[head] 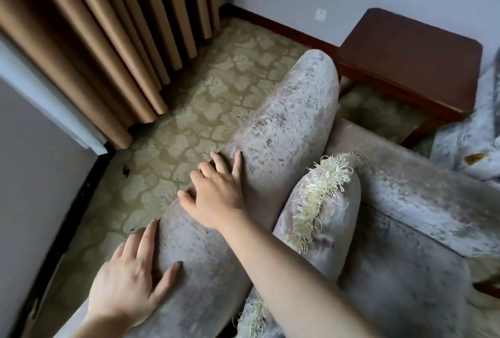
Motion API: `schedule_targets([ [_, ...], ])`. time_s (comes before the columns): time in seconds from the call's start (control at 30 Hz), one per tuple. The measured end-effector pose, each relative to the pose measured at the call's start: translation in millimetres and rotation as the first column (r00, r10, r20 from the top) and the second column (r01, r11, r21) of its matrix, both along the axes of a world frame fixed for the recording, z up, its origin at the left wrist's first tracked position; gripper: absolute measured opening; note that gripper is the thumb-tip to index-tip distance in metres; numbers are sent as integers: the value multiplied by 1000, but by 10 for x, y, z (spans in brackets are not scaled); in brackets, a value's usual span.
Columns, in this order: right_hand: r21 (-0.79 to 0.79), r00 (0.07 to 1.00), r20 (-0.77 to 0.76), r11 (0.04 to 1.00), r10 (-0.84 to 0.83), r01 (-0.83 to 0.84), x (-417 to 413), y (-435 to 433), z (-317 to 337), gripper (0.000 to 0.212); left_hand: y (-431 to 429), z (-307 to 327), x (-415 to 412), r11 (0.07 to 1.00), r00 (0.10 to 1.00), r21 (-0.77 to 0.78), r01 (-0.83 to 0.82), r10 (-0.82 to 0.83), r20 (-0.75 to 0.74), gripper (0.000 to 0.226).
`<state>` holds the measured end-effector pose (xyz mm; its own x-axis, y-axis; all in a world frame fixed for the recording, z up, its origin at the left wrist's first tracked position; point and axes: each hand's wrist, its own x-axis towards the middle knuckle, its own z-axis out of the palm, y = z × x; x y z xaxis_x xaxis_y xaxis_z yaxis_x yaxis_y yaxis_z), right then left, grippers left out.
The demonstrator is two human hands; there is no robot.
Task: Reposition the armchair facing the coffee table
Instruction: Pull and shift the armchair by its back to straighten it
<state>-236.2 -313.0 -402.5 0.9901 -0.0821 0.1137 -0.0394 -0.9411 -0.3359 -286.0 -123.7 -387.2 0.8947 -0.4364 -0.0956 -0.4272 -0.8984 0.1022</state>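
Curtain folds hang in the upper left of the frame, and patterned carpet runs below them toward the centre. At lower left my left hand lies flat on the armchair. Its fingers are spread along the outer edge of the long padded roll and the thumb is splayed across the fabric. Just right of it and higher in the frame, my right hand presses on the same roll with its fingers fanned apart. Neither grip is clamped. Both are apart and bearing on the upholstery, though I cannot quite tell whether the right fingertips hook over the far edge.

The roll runs diagonally from bottom left up to the centre. The seat opens to its right, where a fringed cushion leans against the roll. In the upper right the coffee table stands against the wall, near the top end of the roll but apart from it. A second upholstered seat shows at the right edge.

As I judge it, the job is barely begun. My hands are placed for a push, but the armchair sits at an angle beside the coffee table, not squared to it. The turn and the final straightening are left to do.
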Motion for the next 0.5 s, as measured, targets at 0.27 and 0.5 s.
schedule_targets([
  [0.27,-48,998,-50,998,46,-49,137,-584,139,47,-530,80,66,1000,997,-21,-19,17,-72,92],
  [0.5,-67,1000,-9,998,-9,8,63,-575,74,41,-564,-1,65,999,994,-24,-23,21,-106,87],
])
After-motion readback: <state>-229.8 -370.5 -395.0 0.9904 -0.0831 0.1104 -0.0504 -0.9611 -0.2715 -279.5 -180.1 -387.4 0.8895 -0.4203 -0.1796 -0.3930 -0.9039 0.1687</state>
